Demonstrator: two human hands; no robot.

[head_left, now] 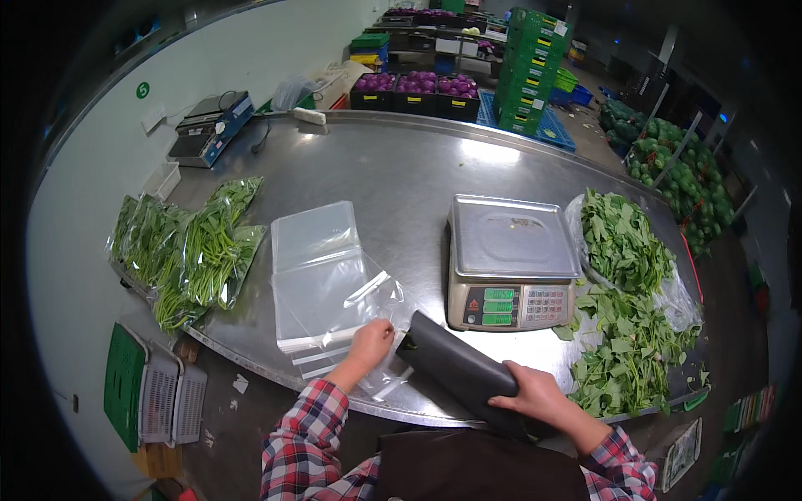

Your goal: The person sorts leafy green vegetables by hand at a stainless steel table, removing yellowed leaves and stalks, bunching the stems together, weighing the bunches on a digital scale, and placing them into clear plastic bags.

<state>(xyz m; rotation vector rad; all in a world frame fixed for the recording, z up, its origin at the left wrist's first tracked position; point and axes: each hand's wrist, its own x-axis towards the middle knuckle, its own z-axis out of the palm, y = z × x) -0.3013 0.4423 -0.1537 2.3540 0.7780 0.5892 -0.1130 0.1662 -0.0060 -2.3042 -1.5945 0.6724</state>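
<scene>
Left hand (372,344): a clear bag's (378,290) edge is pinched between closed fingertips, left of the scale (516,242).
Right hand (536,392): a dark folded sheet (455,365) is gripped by thumb and fingers, in front of the scale.
Sheet's left end: a bit of green (408,342) is exposed.
Bag stack (313,236): laid left of the scale.
Loose greens (622,355): heaped right of the scale.
Bagged greens (205,259): set well left of the scale.

Metal table (393,167): bagged greens (209,255), clear bags (317,292), scale (511,250), loose leafy greens (622,359).
</scene>
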